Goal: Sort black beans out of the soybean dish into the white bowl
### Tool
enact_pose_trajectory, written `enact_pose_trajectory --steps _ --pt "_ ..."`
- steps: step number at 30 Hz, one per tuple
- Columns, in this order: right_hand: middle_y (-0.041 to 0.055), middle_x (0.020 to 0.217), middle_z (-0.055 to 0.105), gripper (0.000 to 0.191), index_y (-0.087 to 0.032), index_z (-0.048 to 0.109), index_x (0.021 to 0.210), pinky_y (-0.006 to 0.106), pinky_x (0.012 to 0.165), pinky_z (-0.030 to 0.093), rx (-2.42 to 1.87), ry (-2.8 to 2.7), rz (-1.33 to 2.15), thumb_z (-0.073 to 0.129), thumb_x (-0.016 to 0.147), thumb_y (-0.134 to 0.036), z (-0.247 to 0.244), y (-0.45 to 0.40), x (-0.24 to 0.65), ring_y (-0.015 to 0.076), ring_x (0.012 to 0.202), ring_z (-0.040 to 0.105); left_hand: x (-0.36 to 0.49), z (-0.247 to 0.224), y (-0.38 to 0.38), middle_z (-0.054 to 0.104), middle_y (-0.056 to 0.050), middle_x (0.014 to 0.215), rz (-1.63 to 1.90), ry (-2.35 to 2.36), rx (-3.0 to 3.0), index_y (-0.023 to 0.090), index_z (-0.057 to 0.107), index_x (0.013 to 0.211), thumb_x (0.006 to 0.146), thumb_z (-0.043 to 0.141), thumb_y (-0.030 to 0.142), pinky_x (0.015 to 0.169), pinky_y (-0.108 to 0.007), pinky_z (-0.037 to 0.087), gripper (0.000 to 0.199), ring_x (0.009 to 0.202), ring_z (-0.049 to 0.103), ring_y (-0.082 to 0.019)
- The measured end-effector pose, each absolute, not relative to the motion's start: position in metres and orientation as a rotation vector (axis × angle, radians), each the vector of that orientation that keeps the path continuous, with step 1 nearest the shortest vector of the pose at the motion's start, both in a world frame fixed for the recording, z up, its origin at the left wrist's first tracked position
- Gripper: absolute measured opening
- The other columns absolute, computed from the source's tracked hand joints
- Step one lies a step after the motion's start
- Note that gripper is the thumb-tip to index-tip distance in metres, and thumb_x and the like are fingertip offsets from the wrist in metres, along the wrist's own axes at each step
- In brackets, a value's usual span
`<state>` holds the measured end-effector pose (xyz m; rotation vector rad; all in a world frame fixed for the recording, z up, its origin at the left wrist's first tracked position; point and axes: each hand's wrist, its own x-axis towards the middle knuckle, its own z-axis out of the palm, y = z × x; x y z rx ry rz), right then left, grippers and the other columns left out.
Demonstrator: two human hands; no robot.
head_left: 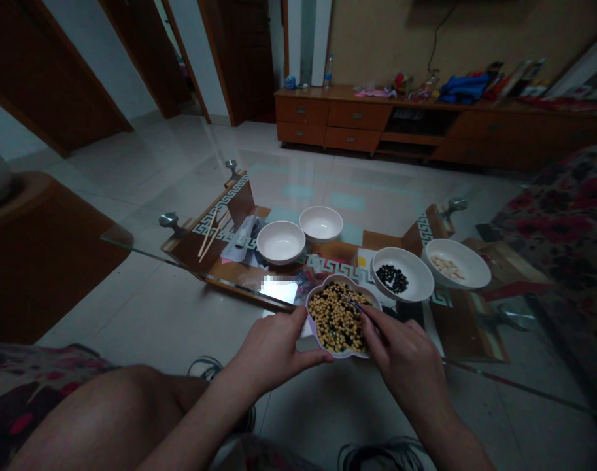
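Your bare knee in the foreground; your left hand clasps a scalloped dish of mixed beans, your right hand pinching a thin utensil among them.

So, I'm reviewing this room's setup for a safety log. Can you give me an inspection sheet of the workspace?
surface: glass tabletop over a wooden base.
job's things: lilac flower-shaped dish of yellow and black beans; white bowl of black beans; white bowl of pale pieces.
clutter: two more white bowls, wooden chopsticks, a flat packet.
hands: left hand grips the dish's edge; right hand pinches a thin dark utensil above the beans.
cables: thin dark cable on the far wall.
surroundings: wooden cabinet, tiled floor.
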<state>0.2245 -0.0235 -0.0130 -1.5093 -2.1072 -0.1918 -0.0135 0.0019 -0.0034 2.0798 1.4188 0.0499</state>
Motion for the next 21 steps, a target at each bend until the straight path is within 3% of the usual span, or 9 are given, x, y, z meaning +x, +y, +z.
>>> enact_pose_trajectory --steps 10,21 --pt "0.0074 0.073 0.076 0.037 -0.014 0.079 0.109 0.029 0.060 0.041 -1.790 -1.829 -0.539 0.052 0.103 -0.038 -0.002 -0.025 0.255 0.0161 0.054 0.059 -0.014 -0.004 0.002 0.074 -0.008 0.089 0.050 1.413 2.083 0.021 0.061 0.116 0.083 0.058 0.081 0.067 -0.032 0.048 0.069 0.081 0.070 -0.028" --pt "0.0100 0.074 0.075 0.046 -0.015 0.079 0.110 0.029 0.056 0.036 -2.065 -1.633 -0.521 0.043 0.102 -0.043 0.004 -0.024 0.258 0.0186 0.053 0.057 -0.014 -0.007 0.002 0.074 -0.008 0.088 0.052 1.423 2.074 0.020 0.061 0.116 0.082 0.059 0.082 0.066 -0.032 0.046 0.070 0.080 0.069 -0.028"
